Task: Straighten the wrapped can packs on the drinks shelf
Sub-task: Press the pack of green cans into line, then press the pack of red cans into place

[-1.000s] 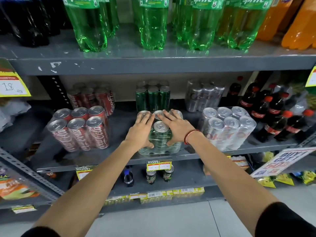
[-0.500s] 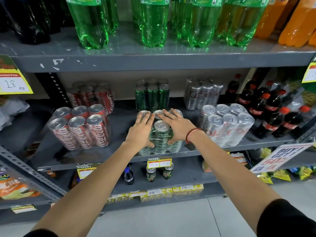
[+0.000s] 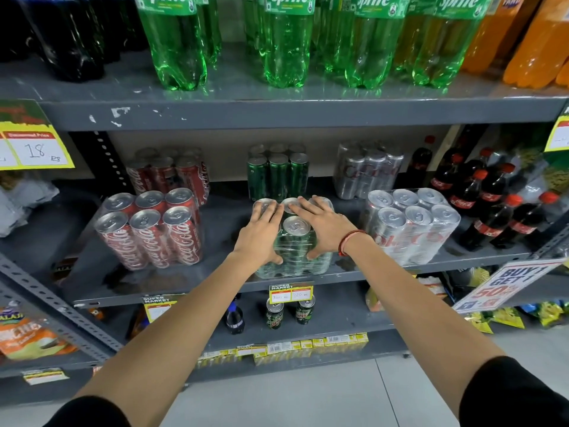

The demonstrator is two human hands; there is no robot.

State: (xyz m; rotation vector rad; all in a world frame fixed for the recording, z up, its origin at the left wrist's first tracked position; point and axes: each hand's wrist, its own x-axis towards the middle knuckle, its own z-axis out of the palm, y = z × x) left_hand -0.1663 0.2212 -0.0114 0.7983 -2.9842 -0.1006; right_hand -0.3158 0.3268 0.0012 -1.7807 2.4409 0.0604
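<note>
A shrink-wrapped pack of green cans (image 3: 294, 251) stands at the front edge of the grey middle shelf (image 3: 215, 282). My left hand (image 3: 261, 232) lies over its left top and side, thumb on the front. My right hand (image 3: 323, 226) covers its right top, thumb pressed on the front, a red thread on the wrist. To its left sits a wrapped red cola can pack (image 3: 151, 229), slightly angled. On its right is a wrapped silver can pack (image 3: 409, 223). Three more packs stand behind: red (image 3: 172, 174), green (image 3: 278, 174), silver (image 3: 366, 171).
Small cola bottles (image 3: 489, 198) crowd the shelf's right end. Large green bottles (image 3: 286, 41), dark ones and orange ones fill the shelf above. Two single cans (image 3: 289, 312) and a small bottle stand below. A promo sign (image 3: 505, 285) juts out at right, price tags at left.
Both hands stay in the same grip on the green pack. The pack has not visibly shifted; only the camera view moved slightly.
</note>
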